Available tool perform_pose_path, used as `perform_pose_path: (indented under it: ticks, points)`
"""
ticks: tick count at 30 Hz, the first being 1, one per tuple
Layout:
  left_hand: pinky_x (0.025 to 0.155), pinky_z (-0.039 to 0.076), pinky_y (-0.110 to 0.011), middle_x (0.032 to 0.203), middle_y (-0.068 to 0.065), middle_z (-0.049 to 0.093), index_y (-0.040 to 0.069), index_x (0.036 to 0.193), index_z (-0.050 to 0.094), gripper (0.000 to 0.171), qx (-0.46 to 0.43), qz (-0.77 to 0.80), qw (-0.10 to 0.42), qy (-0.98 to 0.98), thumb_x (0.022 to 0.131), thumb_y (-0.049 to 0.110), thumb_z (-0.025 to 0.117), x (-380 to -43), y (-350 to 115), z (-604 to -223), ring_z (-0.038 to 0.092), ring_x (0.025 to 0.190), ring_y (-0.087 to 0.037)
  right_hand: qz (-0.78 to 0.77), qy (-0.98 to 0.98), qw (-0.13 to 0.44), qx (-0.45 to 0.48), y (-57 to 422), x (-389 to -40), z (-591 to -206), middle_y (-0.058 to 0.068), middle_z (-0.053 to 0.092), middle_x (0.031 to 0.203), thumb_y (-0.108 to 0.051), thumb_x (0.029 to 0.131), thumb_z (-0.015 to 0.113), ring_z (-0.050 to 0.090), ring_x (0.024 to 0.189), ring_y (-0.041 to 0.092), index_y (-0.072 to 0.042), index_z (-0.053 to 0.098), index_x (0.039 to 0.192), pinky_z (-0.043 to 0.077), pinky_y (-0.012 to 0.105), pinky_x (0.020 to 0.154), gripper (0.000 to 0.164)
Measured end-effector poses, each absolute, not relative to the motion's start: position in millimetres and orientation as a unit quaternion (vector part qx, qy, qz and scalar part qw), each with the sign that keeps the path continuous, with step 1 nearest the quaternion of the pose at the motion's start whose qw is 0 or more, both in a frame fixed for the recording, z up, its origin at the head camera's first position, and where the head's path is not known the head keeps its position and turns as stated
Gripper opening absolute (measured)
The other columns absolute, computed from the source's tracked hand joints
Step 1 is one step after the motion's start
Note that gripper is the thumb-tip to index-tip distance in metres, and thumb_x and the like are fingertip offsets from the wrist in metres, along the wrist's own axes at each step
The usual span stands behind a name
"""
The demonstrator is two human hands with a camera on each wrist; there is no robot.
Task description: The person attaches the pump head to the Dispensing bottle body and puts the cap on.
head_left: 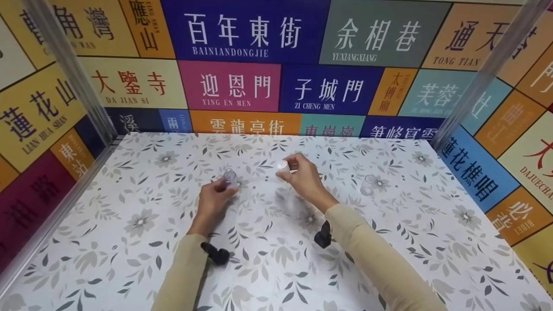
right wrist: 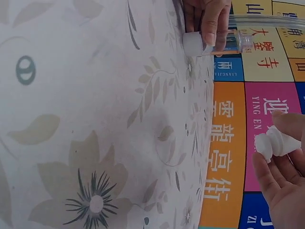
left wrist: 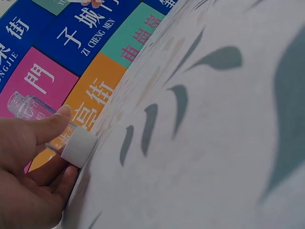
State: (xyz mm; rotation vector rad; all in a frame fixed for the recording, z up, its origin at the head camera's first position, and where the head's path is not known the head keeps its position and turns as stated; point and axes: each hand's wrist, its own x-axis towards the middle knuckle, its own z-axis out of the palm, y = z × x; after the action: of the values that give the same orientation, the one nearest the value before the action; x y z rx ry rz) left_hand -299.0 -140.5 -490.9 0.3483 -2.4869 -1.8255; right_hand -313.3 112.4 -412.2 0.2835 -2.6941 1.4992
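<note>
My left hand [head_left: 212,201] grips a small clear bottle [left wrist: 37,109] between thumb and fingers. The bottle stands upright, its bare threaded neck [left wrist: 16,102] uppermost and a white band [left wrist: 80,146] round its lower end, at the tabletop. To the right, my right hand [head_left: 306,176] is raised above the table, pinching a small white plastic piece [right wrist: 276,142] with a round flange, like a bottle top. Its exact kind is partly hidden by the fingers. A clear plastic piece [head_left: 368,185] lies on the table to the right of this hand.
Under both hands spreads a white tabletop [head_left: 268,268] with a grey leaf and flower print. Behind it rises a wall of coloured sign panels [head_left: 233,86]. Clear upright posts stand at the back left [head_left: 80,82] and back right corners.
</note>
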Motion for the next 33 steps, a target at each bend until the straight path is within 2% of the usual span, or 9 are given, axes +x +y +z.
perform_pose_path:
  ticks: [6, 14, 28, 33]
  points:
    - [0.116, 0.040, -0.039, 0.145, -0.016, 0.057, 0.008, 0.138, 0.058, 0.054, 0.115, -0.598, 0.019, -0.793, 0.088, 0.018, 0.075, -298.9, -141.7, -491.8, 0.051, 0.138, -0.029, 0.493, -0.865, 0.020, 0.090, 104.7, -316.1, -409.2, 0.009, 0.066, 0.121, -0.020, 0.087, 0.078, 0.065, 0.112, 0.025, -0.010, 0.060, 0.121, 0.058, 0.035, 0.086, 0.040]
    - [0.110, 0.046, -0.042, 0.136, -0.018, 0.064, 0.007, 0.133, 0.063, 0.050, 0.113, -0.576, 0.030, -0.809, 0.087, 0.019, 0.076, -300.6, -141.2, -491.7, 0.059, 0.128, -0.030, 0.517, -0.850, 0.024, 0.097, 97.1, -317.7, -407.9, 0.009, 0.066, 0.120, -0.017, 0.086, 0.079, 0.065, 0.113, 0.024, -0.008, 0.062, 0.124, 0.056, 0.036, 0.092, 0.042]
    - [0.110, 0.045, -0.041, 0.137, -0.015, 0.064, 0.010, 0.132, 0.064, 0.048, 0.115, -0.576, 0.023, -0.809, 0.087, 0.021, 0.076, -299.8, -142.1, -489.8, 0.059, 0.128, -0.028, 0.493, -0.859, 0.038, 0.134, 84.4, -319.8, -405.1, 0.007, 0.067, 0.122, -0.023, 0.089, 0.076, 0.063, 0.112, 0.023, -0.011, 0.066, 0.127, 0.054, 0.036, 0.096, 0.042]
    - [0.112, 0.044, -0.040, 0.138, -0.016, 0.063, 0.008, 0.133, 0.063, 0.050, 0.111, -0.581, 0.028, -0.806, 0.086, 0.020, 0.077, -299.7, -139.2, -489.1, 0.058, 0.131, -0.028, 0.483, -0.865, 0.032, 0.132, 79.0, -321.0, -404.2, 0.009, 0.065, 0.129, -0.021, 0.090, 0.075, 0.061, 0.117, 0.024, -0.012, 0.062, 0.134, 0.053, 0.037, 0.099, 0.047]
